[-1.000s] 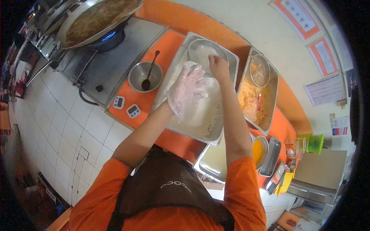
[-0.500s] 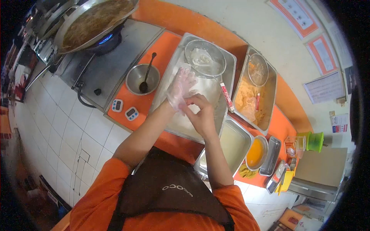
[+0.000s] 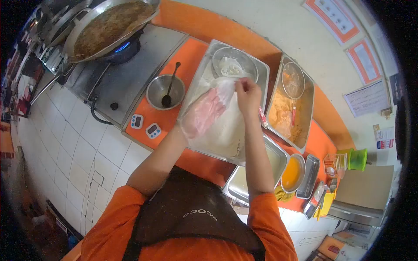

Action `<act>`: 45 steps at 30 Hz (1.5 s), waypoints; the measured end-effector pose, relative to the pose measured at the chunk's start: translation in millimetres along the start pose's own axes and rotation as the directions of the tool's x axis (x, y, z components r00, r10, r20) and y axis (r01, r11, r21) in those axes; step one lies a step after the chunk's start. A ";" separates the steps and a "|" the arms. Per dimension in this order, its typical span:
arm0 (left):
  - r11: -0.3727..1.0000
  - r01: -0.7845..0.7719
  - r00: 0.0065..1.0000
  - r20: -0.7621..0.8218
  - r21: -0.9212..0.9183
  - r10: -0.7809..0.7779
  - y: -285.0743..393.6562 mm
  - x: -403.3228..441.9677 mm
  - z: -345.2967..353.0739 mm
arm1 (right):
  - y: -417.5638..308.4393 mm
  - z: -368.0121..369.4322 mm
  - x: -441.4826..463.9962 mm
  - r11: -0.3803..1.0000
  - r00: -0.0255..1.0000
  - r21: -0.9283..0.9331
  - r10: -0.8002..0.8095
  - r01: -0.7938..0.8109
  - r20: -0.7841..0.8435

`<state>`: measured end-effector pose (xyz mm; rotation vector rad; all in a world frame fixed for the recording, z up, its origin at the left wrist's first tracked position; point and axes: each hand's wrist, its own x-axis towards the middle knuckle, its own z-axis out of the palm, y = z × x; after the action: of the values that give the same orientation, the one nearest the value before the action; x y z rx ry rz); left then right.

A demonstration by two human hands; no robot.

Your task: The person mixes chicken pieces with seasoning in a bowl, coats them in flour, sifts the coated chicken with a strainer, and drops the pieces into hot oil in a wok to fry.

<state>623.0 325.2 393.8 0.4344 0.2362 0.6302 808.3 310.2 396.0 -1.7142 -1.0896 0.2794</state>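
My left hand (image 3: pixel 201 116) wears a loose clear plastic glove (image 3: pixel 225 90), its fingers stretched out inside and pointing to the upper right. The glove's fingertip end extends past my fingers. My right hand (image 3: pixel 249 92) is bare and pinches that end between thumb and fingers. Both hands are above a metal tray (image 3: pixel 266 71) of white flour (image 3: pixel 215 141). A round mesh sieve (image 3: pixel 235 65) with white lumps in it rests at the tray's far end, its red-patterned handle partly hidden behind my right wrist.
To the right, another tray (image 3: pixel 311 102) holds orange breading and a sieve (image 3: pixel 293 80). Nearer stand a pan of pale liquid (image 3: pixel 257 172) and a bowl of orange liquid (image 3: pixel 291 173). A spoon bowl (image 3: pixel 152 96) and two timers (image 3: pixel 153 130) sit left. An oil-filled wok (image 3: pixel 111 28) is over a flame.
My right hand has moved from the glove's cuff at my left wrist up to its fingertip end, drawing the plastic out. The glove now looks stretched longer past my left fingers.
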 end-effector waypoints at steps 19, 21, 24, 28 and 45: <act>-0.356 -0.214 0.919 0.311 0.910 0.241 68.4 -84.6 4.2 | -30.2 -18.3 -13.1 0.993 0.994 0.097 -0.072 0.063 0.088; -0.355 -0.275 0.911 0.359 0.894 0.200 62.1 -86.4 9.1 | -41.8 -23.1 -46.4 0.985 0.995 0.169 -0.038 0.021 0.096; 0.193 -0.418 0.908 0.403 0.888 0.111 30.2 -73.3 4.2 | -60.5 -26.4 -91.4 0.977 1.000 0.212 0.010 -0.009 -0.003; 0.951 0.217 0.972 0.045 0.222 -0.233 -47.5 -81.0 20.1 | -86.2 -24.9 -162.5 0.874 0.882 -0.173 -0.416 0.455 0.219; 0.737 0.667 0.666 0.354 0.111 -0.656 -396.6 -159.3 70.0 | -22.4 -324.0 -426.0 0.680 0.968 0.698 0.238 -0.225 0.080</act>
<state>726.6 -81.4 286.4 0.3955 0.0078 -0.1857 764.5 -222.9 425.8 -1.1350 -0.6091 0.7439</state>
